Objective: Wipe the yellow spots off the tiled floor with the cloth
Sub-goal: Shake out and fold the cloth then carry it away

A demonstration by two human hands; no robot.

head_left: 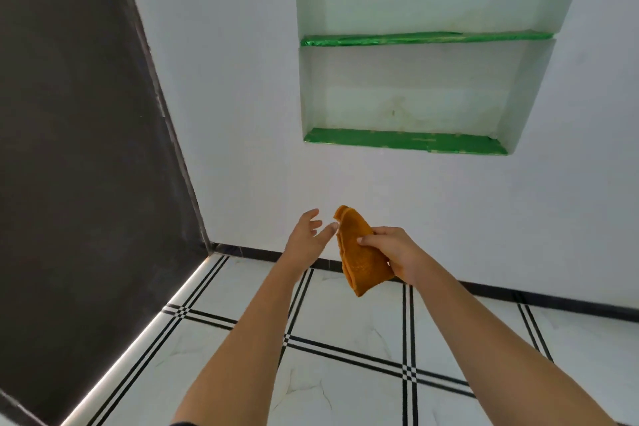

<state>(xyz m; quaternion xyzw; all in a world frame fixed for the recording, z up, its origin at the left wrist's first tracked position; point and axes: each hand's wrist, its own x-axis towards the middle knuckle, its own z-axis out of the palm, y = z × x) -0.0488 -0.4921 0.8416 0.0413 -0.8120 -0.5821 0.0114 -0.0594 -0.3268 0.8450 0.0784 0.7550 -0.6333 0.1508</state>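
A folded orange cloth is held up in front of the white wall, well above the floor. My right hand grips its right side, thumb across the fabric. My left hand hovers just left of the cloth with fingers spread and relaxed, one fingertip close to the cloth's edge; contact is unclear. The white tiled floor with black double lines lies below both forearms. No yellow spots show on the visible tiles.
A dark wall panel fills the left side, meeting the floor along a bright strip. A recessed wall niche with two green shelves sits ahead. A black skirting runs along the wall's base.
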